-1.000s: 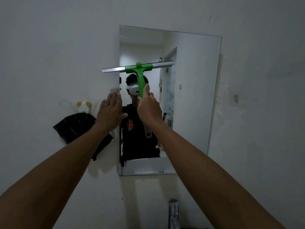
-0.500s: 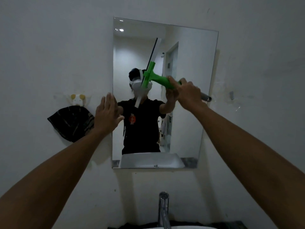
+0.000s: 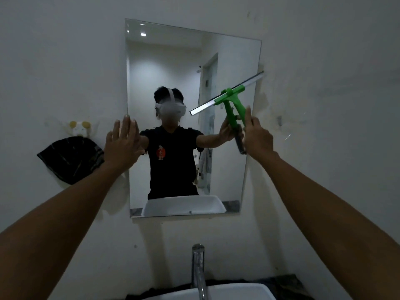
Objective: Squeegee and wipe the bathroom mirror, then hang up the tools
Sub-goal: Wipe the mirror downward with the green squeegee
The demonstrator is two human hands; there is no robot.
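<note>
Now your right hand (image 3: 257,137) clenches the light, stiff squeegee (image 3: 232,100) low on its handle at the mirror's (image 3: 173,61) right edge, while your left hand (image 3: 123,144) lies flat, fingers released, on its left edge.

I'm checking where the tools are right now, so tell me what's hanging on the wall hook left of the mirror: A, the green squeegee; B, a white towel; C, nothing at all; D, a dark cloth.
D: a dark cloth hangs below the wall hook left of the mirror, while the green squeegee is in the right hand.
</note>
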